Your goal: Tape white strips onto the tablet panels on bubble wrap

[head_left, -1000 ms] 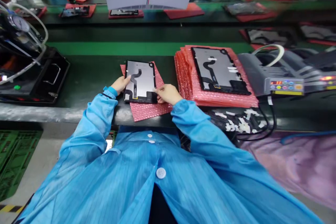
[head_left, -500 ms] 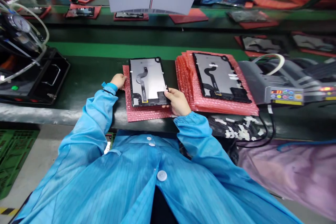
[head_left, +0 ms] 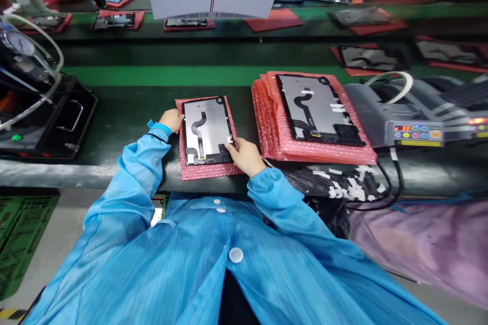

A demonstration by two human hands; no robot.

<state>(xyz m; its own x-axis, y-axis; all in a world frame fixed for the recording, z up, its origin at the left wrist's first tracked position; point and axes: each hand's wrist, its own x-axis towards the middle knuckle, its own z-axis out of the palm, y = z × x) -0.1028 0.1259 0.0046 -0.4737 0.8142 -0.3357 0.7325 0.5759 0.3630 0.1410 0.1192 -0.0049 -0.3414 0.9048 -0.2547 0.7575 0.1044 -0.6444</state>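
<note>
A grey tablet panel [head_left: 212,124] with a black flex cable on its back lies flat on a pink bubble-wrap sheet [head_left: 206,170] at the near edge of the dark bench. My left hand [head_left: 171,120] rests with curled fingers against the panel's left edge. My right hand [head_left: 244,155] grips the panel's near right corner, thumb on top. Both arms wear blue coat sleeves.
To the right a second panel [head_left: 316,109] lies on a stack of pink bubble-wrap sheets [head_left: 324,150]. Beyond it sits a grey machine with coloured buttons [head_left: 417,133]. A black fixture with tubes [head_left: 41,111] stands left. Behind runs a green conveyor [head_left: 160,75]; other people's blue sleeves show at the far side.
The panel has gone from held slightly raised and further back to lying flat on the pink sheet, nearer me. My right hand slid along its near right corner; my left stayed at the left edge.
</note>
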